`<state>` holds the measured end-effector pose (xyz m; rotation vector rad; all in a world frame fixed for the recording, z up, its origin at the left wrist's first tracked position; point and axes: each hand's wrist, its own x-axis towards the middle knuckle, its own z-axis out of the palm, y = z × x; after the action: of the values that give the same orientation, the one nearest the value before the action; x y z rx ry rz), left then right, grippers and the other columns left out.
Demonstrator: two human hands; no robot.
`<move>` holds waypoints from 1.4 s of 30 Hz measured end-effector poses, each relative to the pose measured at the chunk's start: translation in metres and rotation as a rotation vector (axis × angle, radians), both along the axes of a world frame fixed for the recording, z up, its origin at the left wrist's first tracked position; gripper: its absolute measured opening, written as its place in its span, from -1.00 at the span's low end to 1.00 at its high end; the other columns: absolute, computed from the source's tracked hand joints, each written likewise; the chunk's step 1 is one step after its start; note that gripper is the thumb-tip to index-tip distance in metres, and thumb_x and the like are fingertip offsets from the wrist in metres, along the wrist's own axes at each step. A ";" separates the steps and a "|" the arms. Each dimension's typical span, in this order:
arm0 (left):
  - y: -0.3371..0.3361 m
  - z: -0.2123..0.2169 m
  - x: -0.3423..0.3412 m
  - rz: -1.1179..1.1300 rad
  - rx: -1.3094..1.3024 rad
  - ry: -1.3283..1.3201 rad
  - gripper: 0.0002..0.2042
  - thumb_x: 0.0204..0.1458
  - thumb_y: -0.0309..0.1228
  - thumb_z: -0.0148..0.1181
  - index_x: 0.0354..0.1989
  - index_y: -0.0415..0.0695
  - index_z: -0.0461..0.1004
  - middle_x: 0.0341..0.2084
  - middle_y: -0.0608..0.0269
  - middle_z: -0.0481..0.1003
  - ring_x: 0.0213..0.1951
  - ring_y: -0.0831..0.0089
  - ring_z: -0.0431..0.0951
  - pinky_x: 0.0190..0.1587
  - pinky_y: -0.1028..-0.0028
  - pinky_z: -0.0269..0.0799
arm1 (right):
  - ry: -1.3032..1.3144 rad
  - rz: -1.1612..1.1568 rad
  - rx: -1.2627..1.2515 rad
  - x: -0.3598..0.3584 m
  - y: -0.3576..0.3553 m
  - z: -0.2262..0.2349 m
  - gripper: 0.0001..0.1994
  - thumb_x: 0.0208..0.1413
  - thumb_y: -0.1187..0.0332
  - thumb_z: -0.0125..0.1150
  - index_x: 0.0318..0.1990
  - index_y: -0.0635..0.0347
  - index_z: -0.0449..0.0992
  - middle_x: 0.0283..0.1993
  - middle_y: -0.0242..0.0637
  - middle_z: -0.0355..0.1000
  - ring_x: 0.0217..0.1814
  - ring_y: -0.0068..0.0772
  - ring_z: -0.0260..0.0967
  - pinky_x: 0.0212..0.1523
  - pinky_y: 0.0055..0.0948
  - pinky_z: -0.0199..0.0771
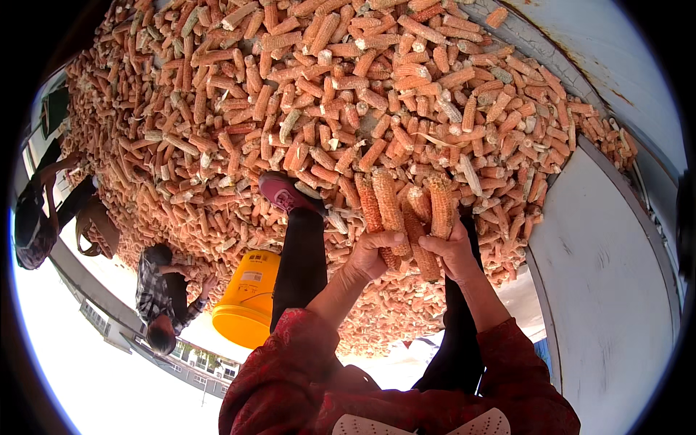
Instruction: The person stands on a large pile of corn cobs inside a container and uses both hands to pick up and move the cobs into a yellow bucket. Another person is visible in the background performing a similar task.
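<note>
Both your hands are full of corn, held over the heap

Your left hand is closed around corn cobs, its thumb laid across the front of them while their tops stick out well past your fingers. Your right hand is just beside it, clasping another tall cob, with its thumb reaching over a tilted cob between the two hands. Exactly how many cobs each hand carries, you cannot tell, since they overlap.

The bundle sits in front of you, between your dark-trousered legs. All around lies a broad pile of orange cobs, and your maroon shoe rests among them. A yellow bucket is beside your left leg, and a pale panel edges the pile on your right. Off to your left, a person in a checked shirt bends at the heap, and farther left another person shows near the rim of the view
</note>
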<state>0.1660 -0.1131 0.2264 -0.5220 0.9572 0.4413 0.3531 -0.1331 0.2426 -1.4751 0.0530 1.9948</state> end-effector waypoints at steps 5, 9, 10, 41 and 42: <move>-0.006 0.022 -0.045 0.022 0.064 -0.023 -0.49 -0.13 -0.51 0.39 0.06 -0.20 0.40 -0.10 0.19 0.52 -0.05 0.28 0.52 0.09 0.27 0.41 | -0.085 0.175 0.112 -0.055 0.015 0.052 -0.38 0.13 0.54 0.16 0.32 0.11 0.06 0.19 -0.28 0.24 0.25 -0.42 0.21 0.22 -0.31 0.23; -0.006 0.056 -0.087 0.034 0.087 -0.044 -0.46 -0.11 -0.53 0.38 0.11 -0.17 0.37 -0.07 0.18 0.51 0.00 0.27 0.51 0.11 0.24 0.41 | 0.001 0.177 0.059 -0.092 0.023 0.094 -0.38 0.22 0.42 0.08 0.39 0.11 -0.02 0.28 -0.30 0.17 0.29 -0.45 0.13 0.28 -0.39 0.11; -0.005 0.067 -0.099 0.037 0.110 -0.024 -0.45 -0.09 -0.53 0.36 0.14 -0.18 0.35 -0.04 0.15 0.49 0.02 0.25 0.51 0.12 0.24 0.41 | 0.018 0.173 0.044 -0.105 0.029 0.106 -0.36 0.23 0.40 0.06 0.42 0.11 -0.04 0.30 -0.30 0.16 0.30 -0.45 0.12 0.28 -0.41 0.09; -0.167 0.195 -0.369 0.518 0.079 0.767 -0.59 0.11 -0.30 0.21 0.08 -0.18 0.31 -0.09 0.07 0.48 -0.10 0.23 0.57 -0.10 0.28 0.51 | -0.134 1.354 0.305 -0.399 0.108 0.136 -0.56 0.21 0.17 0.08 0.14 0.26 0.38 0.16 -0.12 0.40 0.13 -0.23 0.42 0.05 -0.34 0.47; -0.141 0.188 -0.363 0.417 0.136 0.719 -0.58 0.10 -0.27 0.24 0.07 -0.19 0.33 -0.07 0.05 0.48 -0.10 0.24 0.56 -0.09 0.29 0.52 | -0.220 1.282 0.299 -0.375 0.125 0.133 -0.55 0.21 0.17 0.07 0.18 0.23 0.37 0.17 -0.16 0.39 0.11 -0.26 0.41 0.02 -0.36 0.48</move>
<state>-0.1975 -0.2536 0.4143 -0.4418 1.4960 1.1100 -0.0218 -0.0080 0.3753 -1.6544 -1.5539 2.5006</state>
